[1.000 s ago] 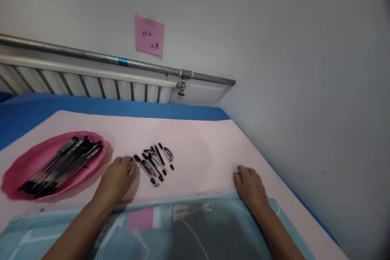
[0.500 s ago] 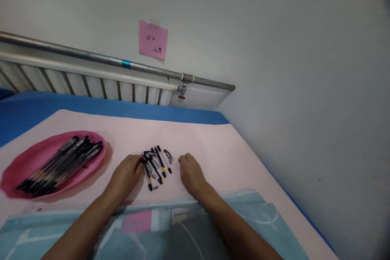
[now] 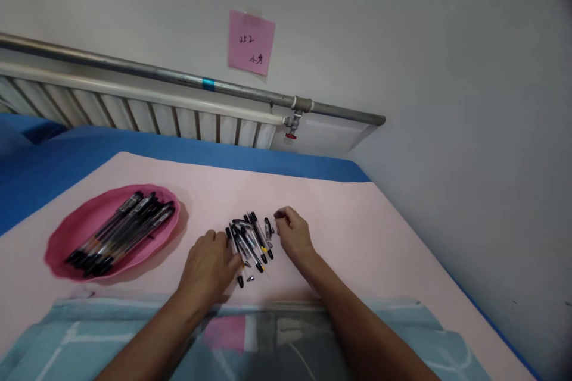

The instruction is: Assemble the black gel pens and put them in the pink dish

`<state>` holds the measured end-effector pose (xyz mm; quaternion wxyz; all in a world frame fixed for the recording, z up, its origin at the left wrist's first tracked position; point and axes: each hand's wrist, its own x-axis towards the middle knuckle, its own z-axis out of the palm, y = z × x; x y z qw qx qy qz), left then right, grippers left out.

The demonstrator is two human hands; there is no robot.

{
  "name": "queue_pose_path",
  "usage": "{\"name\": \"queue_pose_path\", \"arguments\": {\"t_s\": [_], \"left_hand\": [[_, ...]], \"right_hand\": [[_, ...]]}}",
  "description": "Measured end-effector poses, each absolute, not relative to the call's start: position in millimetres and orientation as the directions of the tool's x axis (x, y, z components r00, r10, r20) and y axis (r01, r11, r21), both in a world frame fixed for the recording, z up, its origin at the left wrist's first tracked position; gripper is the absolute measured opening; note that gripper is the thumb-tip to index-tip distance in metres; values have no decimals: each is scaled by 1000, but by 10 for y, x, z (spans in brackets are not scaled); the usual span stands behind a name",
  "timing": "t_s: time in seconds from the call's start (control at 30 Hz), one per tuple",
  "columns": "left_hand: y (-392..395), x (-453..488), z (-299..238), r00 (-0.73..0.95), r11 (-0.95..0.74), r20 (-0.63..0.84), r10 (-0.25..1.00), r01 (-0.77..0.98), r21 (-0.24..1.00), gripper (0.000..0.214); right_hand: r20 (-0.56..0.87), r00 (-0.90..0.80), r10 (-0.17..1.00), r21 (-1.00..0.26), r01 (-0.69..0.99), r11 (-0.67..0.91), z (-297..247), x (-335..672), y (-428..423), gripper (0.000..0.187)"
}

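Note:
A small pile of black pen parts lies on the pink sheet between my hands. My left hand rests palm down on the sheet, fingers stretched out and touching the left edge of the pile. My right hand sits at the pile's right side with its fingers curled into a pinch; a small dark bit shows at the fingertips, too small to name. To the left, a pink oval tray holds several assembled black pens.
The pink sheet covers a blue table top set against a white wall. Behind it run a radiator, a metal pipe with a red valve, and a pink note. A teal patterned cloth lies at the near edge.
My right hand has come in from the sheet's right edge to the pile and curled its fingers. My left hand stays at the pile's left side. The view has shifted slightly.

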<state>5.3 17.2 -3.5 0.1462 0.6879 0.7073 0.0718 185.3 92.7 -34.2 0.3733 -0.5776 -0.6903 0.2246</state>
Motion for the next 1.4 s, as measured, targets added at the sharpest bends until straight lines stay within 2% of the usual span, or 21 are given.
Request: {"name": "queue_pose_path", "arguments": {"t_s": [0.13,0.23,0.33,0.43,0.5,0.57,0.77,0.9,1.13,1.4], "left_hand": [[185,-2,-31,-58,80,-110,992,974,210,23],[184,-69,-35,-106,123,-100,989,974,188,24],[176,-158,-26,-168,180,-68,984,947,265,20],[168,-239,2,-213,247,-124,969,862,442,13],[169,-269,19,-211,270,-169,963,786,556,11],[175,-280,25,-207,275,-181,962,737,617,10],[164,-299,24,-170,231,-155,973,717,658,20],[138,-321,32,-139,204,-149,979,683,701,31],[142,-307,16,-113,152,-104,988,637,756,23],[121,-321,18,-95,101,-60,994,521,847,29]], "right_hand": [[280,-103,955,-735,616,282,-214,1832,781,18],[280,-296,913,-662,629,407,-105,1773,601,17],[209,-521,828,-530,651,543,-40,1681,407,17],[122,-614,779,-391,692,607,-20,1578,269,16],[61,-625,778,-306,730,611,-15,1520,224,16],[16,-612,791,-238,766,597,-14,1477,207,16],[-14,-585,811,-143,804,577,-45,1381,214,20],[-111,-506,855,-72,863,501,-23,1322,218,21],[-222,-459,860,-32,885,464,110,1270,204,24],[-188,-497,847,-77,867,491,145,1291,244,22]]}}
